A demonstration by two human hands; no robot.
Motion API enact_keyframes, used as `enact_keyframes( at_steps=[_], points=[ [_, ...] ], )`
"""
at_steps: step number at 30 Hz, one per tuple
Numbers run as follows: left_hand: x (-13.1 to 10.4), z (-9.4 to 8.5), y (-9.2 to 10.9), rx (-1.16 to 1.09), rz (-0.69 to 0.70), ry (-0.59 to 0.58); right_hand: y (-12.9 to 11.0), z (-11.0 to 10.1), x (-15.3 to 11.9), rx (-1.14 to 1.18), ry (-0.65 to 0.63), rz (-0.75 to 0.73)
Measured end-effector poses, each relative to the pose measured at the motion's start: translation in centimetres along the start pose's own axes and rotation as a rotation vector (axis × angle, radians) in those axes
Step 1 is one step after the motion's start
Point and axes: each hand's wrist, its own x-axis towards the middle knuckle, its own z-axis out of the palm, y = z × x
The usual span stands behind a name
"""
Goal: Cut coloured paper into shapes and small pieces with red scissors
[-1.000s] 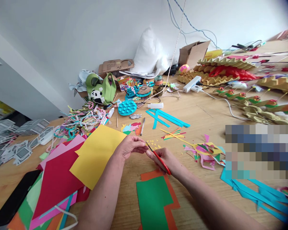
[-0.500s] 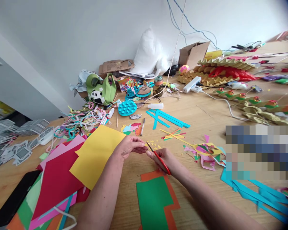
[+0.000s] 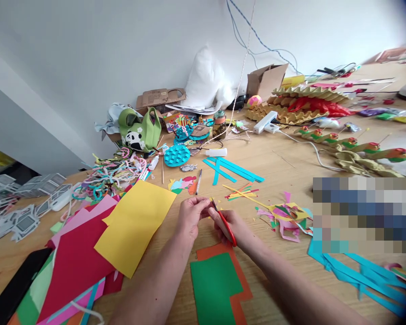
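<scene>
My right hand point(image 3: 228, 225) is wrapped round red-handled scissors point(image 3: 227, 225), whose blades point up and left towards my other hand. My left hand point(image 3: 193, 215) has thumb and fingers pinched close to the blade tips; what it holds is too small to make out. A tiny yellow bit shows at the tips. Small yellow paper pieces lie partly hidden behind the hands. Below them are a green sheet point(image 3: 214, 284) and an orange sheet point(image 3: 242, 280). Yellow sheets point(image 3: 135, 225) rest left of my left hand.
Blue strips point(image 3: 237, 169), fish cutouts point(image 3: 184, 185) and a pen point(image 3: 198, 182) lie beyond my hands. Paper scraps point(image 3: 286, 214) are to the right. Further back stand a green panda bag point(image 3: 140, 131), a jar point(image 3: 219, 125) and egg trays point(image 3: 291, 108). Red sheets point(image 3: 77, 262) lie left.
My left hand has turned more upright and its fingers have drawn in beside the scissors. The scissors remain in my right hand. The view has shifted slightly.
</scene>
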Motion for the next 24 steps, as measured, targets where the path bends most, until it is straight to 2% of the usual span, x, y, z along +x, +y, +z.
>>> enact_keyframes(
  at_steps=[11, 24],
  points=[
    [-0.5, 1.0, -1.6, -0.102, 0.060, 0.093, 0.1, -0.1, 0.2, 0.002, 0.035, -0.017],
    [-0.9, 1.8, -1.8, -0.160, 0.063, 0.179, 0.5, 0.0, 0.3, -0.003, 0.051, -0.024]
  ],
)
